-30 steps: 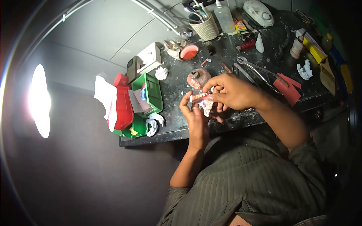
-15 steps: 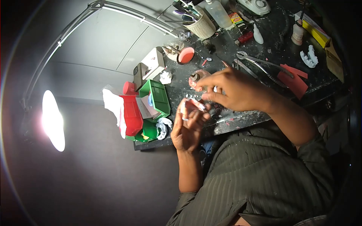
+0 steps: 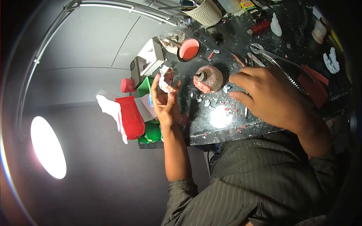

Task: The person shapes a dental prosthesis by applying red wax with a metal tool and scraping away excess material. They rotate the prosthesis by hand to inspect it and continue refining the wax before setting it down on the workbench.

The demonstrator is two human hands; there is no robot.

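My left hand [image 3: 166, 103] is raised at the left of the bench, its fingers closed around a small white-and-pink dental model [image 3: 166, 80]. To the right, my right hand [image 3: 262, 92] hovers over the bench with thumb and forefinger apart; nothing shows between them. Between the hands stands a round spirit burner [image 3: 214, 77] with a metal neck and pink wax stuck on its side. Behind it sits a dark-rimmed pan of pink wax [image 3: 189, 49]. A thin carving tool [image 3: 236, 58] lies just beyond my right fingers.
Long metal pliers [image 3: 269, 56] and red wax sheets [image 3: 311, 84] lie at the right, with a white plaster piece [image 3: 332, 61]. At the left are a red bin [image 3: 130, 116] and green bins [image 3: 152, 132]. A lamp [image 3: 49, 147] glows on the far left.
My left hand has moved left and up with the dental model, away from the burner. My right hand has drawn back to the right. The view has shifted somewhat.
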